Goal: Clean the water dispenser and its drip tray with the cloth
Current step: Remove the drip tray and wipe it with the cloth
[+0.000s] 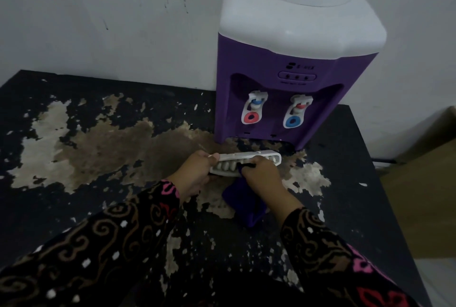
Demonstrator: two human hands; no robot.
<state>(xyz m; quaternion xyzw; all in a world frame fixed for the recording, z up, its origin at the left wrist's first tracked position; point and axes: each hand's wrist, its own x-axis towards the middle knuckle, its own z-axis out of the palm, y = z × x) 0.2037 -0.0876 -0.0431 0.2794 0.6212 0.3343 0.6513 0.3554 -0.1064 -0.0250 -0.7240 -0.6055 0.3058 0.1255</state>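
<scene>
Drip tray (246, 158) held tilted just before water dispenser (283, 99), left end gripped by left hand (197, 173); right hand (261, 173) clutching purple cloth (244, 203) against grille. Probable hazard: hard rubbing at free end, twisting tray out of one-sided grip onto peeling table (345, 171).

Worn on the person's head, the lone wide-angle camera looks forward and steeply down, close above the left hand (195, 173) and right hand (261, 173) at mid-frame; the water dispenser (283, 99) rises just beyond the right hand.
</scene>
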